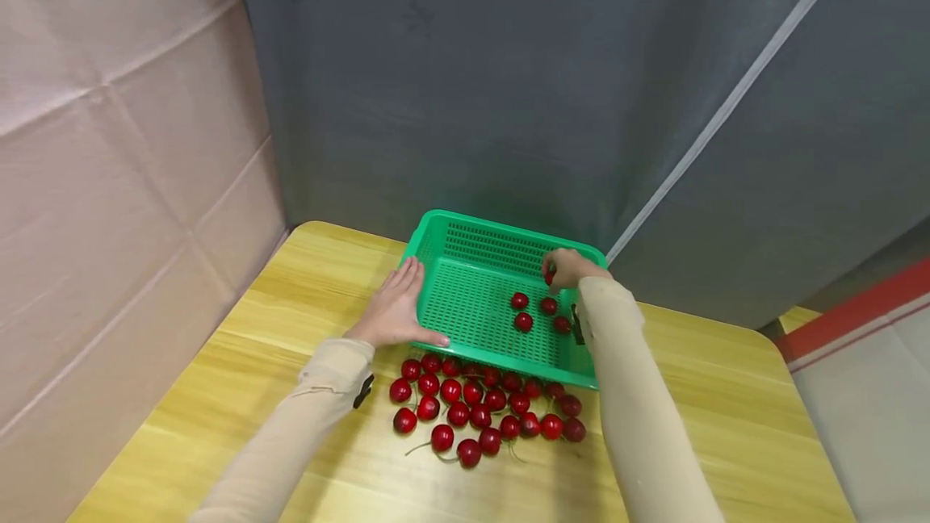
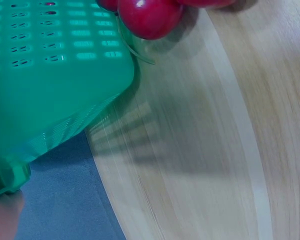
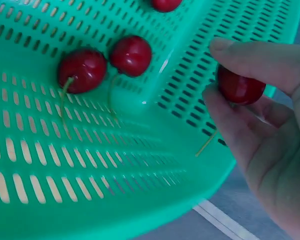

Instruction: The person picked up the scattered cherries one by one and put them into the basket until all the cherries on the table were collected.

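Note:
A green slotted basket (image 1: 472, 305) stands at the back of the wooden table (image 1: 305, 297). My left hand (image 1: 407, 305) rests flat against its left wall, fingers straight, thumb along the front rim. My right hand (image 1: 559, 269) is over the basket's back right corner. In the right wrist view, this right hand (image 3: 215, 70) pinches a red cherry (image 3: 240, 86) between thumb and finger, just inside the basket (image 3: 65, 165). Several cherries (image 1: 523, 321) lie on the basket floor; two of these cherries (image 3: 82, 70) sit close together there. A pile of cherries (image 1: 483, 406) lies on the table before the basket.
A grey curtain (image 1: 508, 87) hangs right behind the table and a beige padded wall (image 1: 109, 184) closes the left side. The table's rounded right edge (image 1: 785, 361) is near. The left wrist view shows the basket corner (image 2: 55, 75), one cherry (image 2: 149, 17) and bare wood (image 2: 200, 150).

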The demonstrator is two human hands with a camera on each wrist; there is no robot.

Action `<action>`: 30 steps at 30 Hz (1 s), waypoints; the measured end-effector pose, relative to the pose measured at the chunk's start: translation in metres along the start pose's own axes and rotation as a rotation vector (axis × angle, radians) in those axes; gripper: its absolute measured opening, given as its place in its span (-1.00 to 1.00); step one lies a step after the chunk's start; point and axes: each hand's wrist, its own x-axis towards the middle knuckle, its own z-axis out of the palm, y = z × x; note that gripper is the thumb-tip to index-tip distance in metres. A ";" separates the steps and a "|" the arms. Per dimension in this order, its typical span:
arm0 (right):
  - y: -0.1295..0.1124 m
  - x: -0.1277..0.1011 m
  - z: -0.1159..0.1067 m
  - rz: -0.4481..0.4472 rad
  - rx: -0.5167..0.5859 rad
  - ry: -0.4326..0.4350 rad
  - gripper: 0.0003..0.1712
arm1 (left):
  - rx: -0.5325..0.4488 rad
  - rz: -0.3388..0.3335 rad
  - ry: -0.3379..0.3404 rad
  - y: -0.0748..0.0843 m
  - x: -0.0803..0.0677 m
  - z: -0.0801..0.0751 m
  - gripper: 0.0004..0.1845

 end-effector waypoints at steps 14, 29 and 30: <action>0.005 0.007 0.021 0.139 0.030 -0.041 -0.56 | -0.008 0.018 -0.008 0.005 0.000 0.004 0.45; -0.022 -0.039 0.000 -0.243 -0.018 0.142 -0.54 | -0.010 0.029 -0.011 -0.003 0.000 0.002 0.44; -0.026 -0.046 -0.001 -0.277 -0.036 0.172 -0.56 | -0.009 0.029 -0.008 -0.004 0.001 0.002 0.44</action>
